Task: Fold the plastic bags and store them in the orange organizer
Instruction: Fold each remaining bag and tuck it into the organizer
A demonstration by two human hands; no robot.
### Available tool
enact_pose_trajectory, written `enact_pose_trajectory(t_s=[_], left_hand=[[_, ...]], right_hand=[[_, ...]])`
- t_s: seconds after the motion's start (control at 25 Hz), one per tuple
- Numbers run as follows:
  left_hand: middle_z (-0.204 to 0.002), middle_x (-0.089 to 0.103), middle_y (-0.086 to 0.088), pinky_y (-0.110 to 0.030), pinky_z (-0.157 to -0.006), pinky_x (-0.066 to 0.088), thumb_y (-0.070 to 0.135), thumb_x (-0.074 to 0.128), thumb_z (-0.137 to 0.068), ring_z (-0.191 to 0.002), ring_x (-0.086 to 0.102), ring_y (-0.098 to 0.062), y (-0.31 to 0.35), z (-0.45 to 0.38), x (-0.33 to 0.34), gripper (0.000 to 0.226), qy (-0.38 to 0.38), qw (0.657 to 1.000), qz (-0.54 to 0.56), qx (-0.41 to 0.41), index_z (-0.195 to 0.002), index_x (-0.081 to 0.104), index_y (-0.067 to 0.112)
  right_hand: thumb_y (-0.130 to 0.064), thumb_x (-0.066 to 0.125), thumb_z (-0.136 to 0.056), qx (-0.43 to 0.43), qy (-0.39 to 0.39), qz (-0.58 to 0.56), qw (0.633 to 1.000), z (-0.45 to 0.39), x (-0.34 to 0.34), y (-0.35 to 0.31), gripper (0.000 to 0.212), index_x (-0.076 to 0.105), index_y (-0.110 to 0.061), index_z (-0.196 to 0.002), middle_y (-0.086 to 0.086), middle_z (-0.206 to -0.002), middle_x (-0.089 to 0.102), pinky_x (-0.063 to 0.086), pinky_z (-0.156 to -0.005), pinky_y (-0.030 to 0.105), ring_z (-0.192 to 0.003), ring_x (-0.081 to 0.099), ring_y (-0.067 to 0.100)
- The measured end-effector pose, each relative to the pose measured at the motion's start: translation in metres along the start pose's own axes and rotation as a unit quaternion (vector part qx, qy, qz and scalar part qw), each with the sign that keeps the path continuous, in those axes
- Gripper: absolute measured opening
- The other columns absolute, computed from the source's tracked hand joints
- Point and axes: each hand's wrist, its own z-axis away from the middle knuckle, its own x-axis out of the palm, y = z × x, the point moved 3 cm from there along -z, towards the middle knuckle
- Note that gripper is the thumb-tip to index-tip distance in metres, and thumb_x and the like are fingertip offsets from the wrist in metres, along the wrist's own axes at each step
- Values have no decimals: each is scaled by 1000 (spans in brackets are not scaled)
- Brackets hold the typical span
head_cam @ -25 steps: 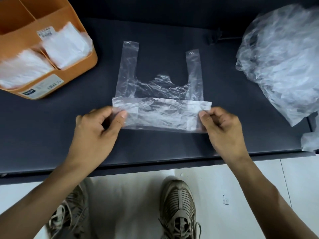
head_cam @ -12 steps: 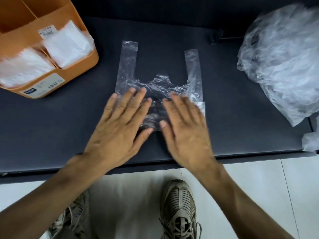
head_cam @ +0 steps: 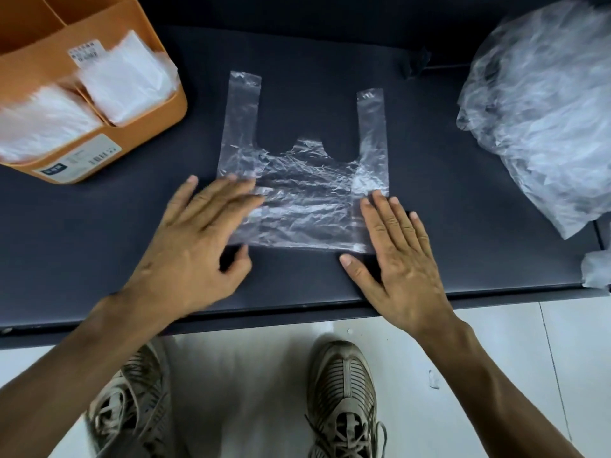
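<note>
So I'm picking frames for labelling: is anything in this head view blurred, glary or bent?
Head view: the left hand and the orange organizer are smeared by motion; the right hand and clear bag are sharper; the bag pile shows pale sheen; the table's near edge bows, wide-angle.

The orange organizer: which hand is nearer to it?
Left. The left hand lies just right of and below the orange organizer; the right hand lies farther right, across the plastic bag.
</note>
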Motion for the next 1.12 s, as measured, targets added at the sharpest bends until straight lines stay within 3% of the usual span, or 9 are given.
enact_pose_trajectory(t_s=[0.24, 0.36, 0.44, 0.52, 0.64, 0.76, 0.88, 1.0, 1.12], left_hand=[[-114, 75, -2, -51, -104, 38, 14, 51, -95, -104, 71, -21, -8, -4, -15, 27, 89, 996, -19, 12, -106, 76, 10], [-104, 75, 2, -43, -96, 33, 34, 51, -95, -94, 68, -17, -5, -9, -25, 33, 45, 999, 11, -4, -109, 74, 14], [-105, 72, 8, -35, -95, 26, 55, 54, -86, -100, 57, -10, -6, -9, -27, 49, -17, 999, 31, -25, -118, 69, 21], [-105, 70, 17, -27, -97, 28, 58, 60, -81, -100, 55, -5, -7, -6, -28, 51, -36, 991, 103, -76, -123, 64, 31], [-90, 73, 24, -10, -92, 40, 29, 77, -86, -90, 64, 8, -9, -5, -29, 32, 23, 944, 266, -196, -114, 64, 36], [-83, 71, 25, -3, -77, 40, 15, 74, -88, -81, 64, 5, -9, -7, -21, 27, 23, 934, 240, -265, -113, 67, 25], [-82, 69, 14, -14, -78, 46, 27, 72, -89, -78, 63, -1, -7, -8, -22, 28, 33, 940, 191, -279, -116, 65, 23], [-112, 61, -10, -47, -85, 45, 38, 59, -92, -98, 55, -30, 5, -11, -27, 45, 68, 983, -4, -169, -129, 59, 12], [-158, 36, -17, -53, -114, 28, 42, 39, -100, -142, 36, -36, 26, -18, -4, 60, -37, 995, -93, -12, -149, 42, 7]], right_hand=[[-29, 57, -87, -52, 99, -65, 992, -6, -11, -8, 40, 69, -12, -122, -1, -136, 63, 40, -105, 49, -128, 53, 21], [-17, 57, -86, -36, 141, -92, 985, -9, -21, 0, 26, 77, -14, -103, -11, -115, 72, 44, -93, 42, -110, 62, 16], [-13, 62, -89, 18, 127, -207, 970, -10, -31, 6, 17, 76, -15, -97, -24, -96, 70, 47, -86, 34, -93, 63, 5], [-8, 64, -93, 102, 96, -350, 926, -13, -40, 9, 14, 73, -18, -93, -14, -78, 70, 48, -75, 21, -76, 60, -1], [-6, 64, -95, 185, 87, -411, 888, -22, -45, 14, 17, 71, -21, -92, 6, -81, 70, 49, -70, 23, -73, 60, 7], [-17, 68, -94, 217, 59, -330, 917, -33, -37, 19, 10, 69, -22, -102, 0, -75, 71, 56, -71, 32, -70, 67, 15], [-24, 66, -93, 211, 104, -193, 952, -37, -34, 18, 24, 62, -15, -115, 0, -86, 69, 52, -76, 38, -76, 62, 18], [-29, 55, -95, 121, 180, -29, 976, -33, -40, -4, 37, 58, -9, -126, 13, -118, 61, 43, -88, 39, -100, 57, 31], [-37, 41, -103, -21, 91, -1, 996, -33, -15, -44, 52, 48, -10, -147, 12, -155, 44, 30, -115, 46, -141, 40, 34]])
